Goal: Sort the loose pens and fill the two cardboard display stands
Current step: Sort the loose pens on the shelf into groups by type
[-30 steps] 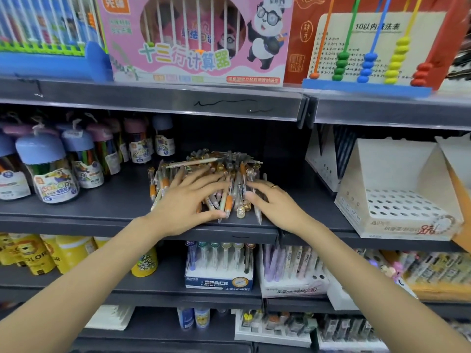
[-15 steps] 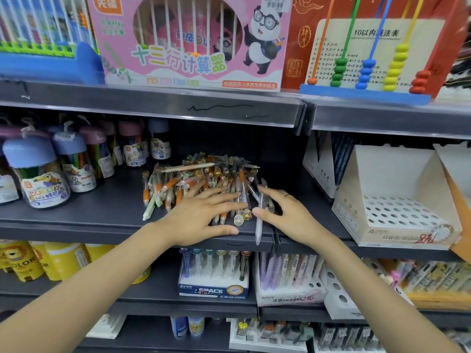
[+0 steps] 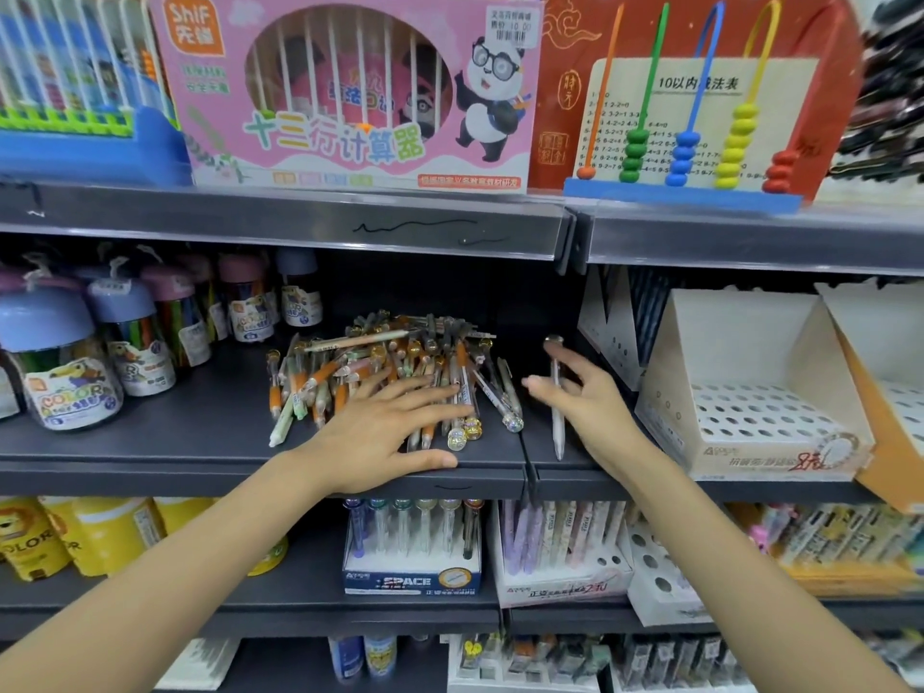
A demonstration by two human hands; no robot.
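Observation:
A heap of loose pens (image 3: 390, 362) lies on the dark middle shelf (image 3: 150, 442). My left hand (image 3: 385, 432) rests flat on the near side of the heap, fingers spread. To the right of the heap, my right hand (image 3: 585, 402) holds one clear pen (image 3: 556, 392) upright between thumb and fingers, just above the shelf. An empty white cardboard display stand (image 3: 760, 417) with a perforated top sits on the same shelf, right of that hand. A second stand (image 3: 895, 392), orange on its side, is cut off by the right edge.
Jars of coloured pencils (image 3: 65, 372) stand at the shelf's left. A pink abacus box (image 3: 350, 92) and a bead toy (image 3: 685, 157) sit on the shelf above. Filled pen displays (image 3: 415, 547) stand on the shelf below. A dark box (image 3: 620, 322) stands behind the white stand.
My right hand has lifted one clear pen out of the heap and carried it to the right, away from the pile. My left hand stays pressed on the heap.

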